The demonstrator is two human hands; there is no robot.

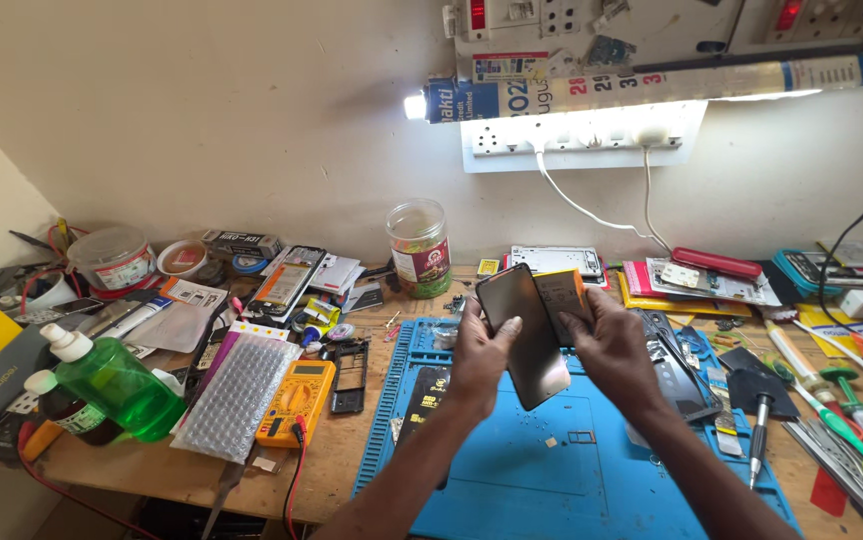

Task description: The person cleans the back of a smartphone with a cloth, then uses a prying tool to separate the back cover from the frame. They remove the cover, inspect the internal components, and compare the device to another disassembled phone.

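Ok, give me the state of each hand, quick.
Left hand: closed on the dark phone screen panel.
Right hand: gripping the same panel's right edge.

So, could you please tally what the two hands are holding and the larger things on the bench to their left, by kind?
Dark phone panel, gripped by left hand and right hand: 1
Green bottle: 1
Yellow multimeter: 1
Clear jar: 1
Total: 4
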